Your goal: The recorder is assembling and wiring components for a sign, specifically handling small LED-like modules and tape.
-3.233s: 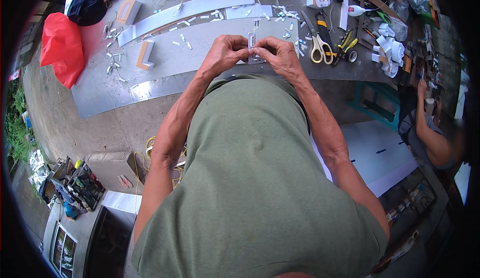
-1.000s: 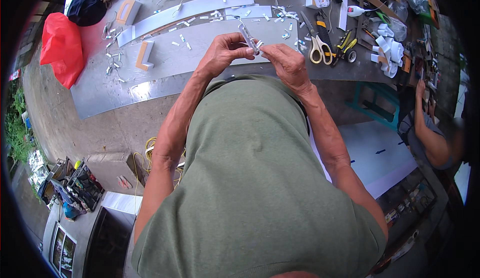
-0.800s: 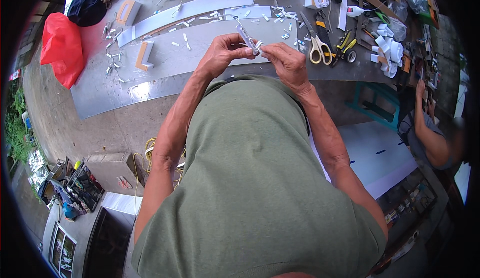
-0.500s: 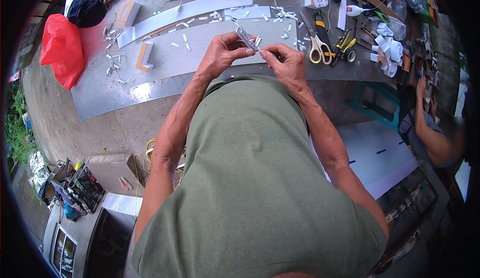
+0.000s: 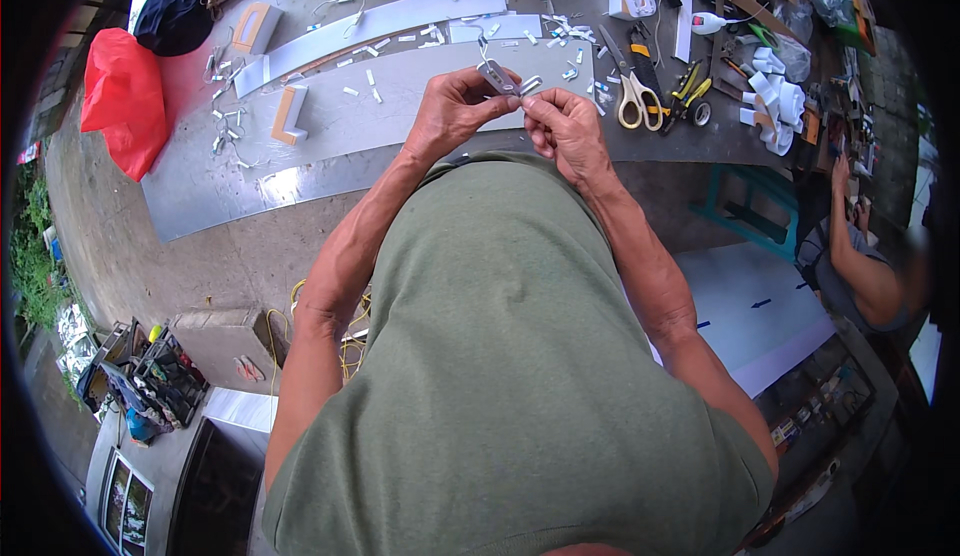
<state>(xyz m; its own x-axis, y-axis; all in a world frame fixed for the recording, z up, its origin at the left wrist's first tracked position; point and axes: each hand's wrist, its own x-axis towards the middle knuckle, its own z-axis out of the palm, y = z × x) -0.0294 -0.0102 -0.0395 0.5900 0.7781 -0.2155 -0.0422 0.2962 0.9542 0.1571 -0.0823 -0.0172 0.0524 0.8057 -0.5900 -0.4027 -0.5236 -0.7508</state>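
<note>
Held chest-high above the metal sheet (image 5: 330,116): left hand (image 5: 455,116) pinched shut on a small grey module (image 5: 497,76), long axis slanting up-left from the fingertips. Right hand (image 5: 565,131), just beside, nips a pale tab (image 5: 531,85) at its lower-right end. Beyond, scissors (image 5: 630,96) on the bench.

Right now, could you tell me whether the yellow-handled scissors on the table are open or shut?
Shut. The scissors lie flat on the grey table with their blades together in one line and the two handle loops side by side.
</note>
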